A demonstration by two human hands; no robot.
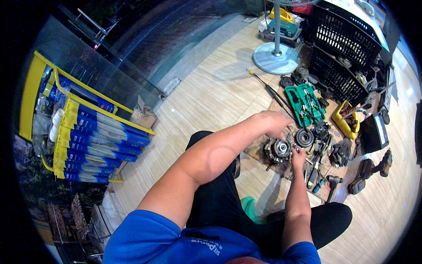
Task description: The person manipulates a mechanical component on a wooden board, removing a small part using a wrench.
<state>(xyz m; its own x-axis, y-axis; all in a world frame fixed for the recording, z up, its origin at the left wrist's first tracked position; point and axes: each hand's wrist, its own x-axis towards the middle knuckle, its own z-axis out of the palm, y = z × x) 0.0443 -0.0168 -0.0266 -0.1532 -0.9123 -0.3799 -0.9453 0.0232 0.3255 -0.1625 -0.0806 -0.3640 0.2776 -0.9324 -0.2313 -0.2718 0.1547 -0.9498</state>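
In the head view, the silver-and-black round metal assembly with a ringed hub (281, 148) sits on a flat brown sheet (256, 152) spread over the pale wood-toned floor (211, 83), between the person's two bare hands. The left hand (276, 124) reaches across from above, fingers angled down toward the assembly's far edge; whether they press on it or close around something is too small to tell. The right hand (299, 157) is at the near right rim with its fingers bent in; I cannot tell what, if anything, it grips.

For close work here, I judge that one hand should steady the body while the other acts on the hub side, with force kept in line with the centre so that the round body does not rock or roll. The left arm crosses the view from the side, so bringing that elbow closer would probably give finer control.

The black ringed wheel-like part (304, 137) lies just beside the assembly, and the open green plastic tool case (304, 103) is near beyond it. A slip could knock into the wheel-like part, so a little more space around the assembly would help. Small loose pieces seem safest in the yellow plastic tray (347, 123).
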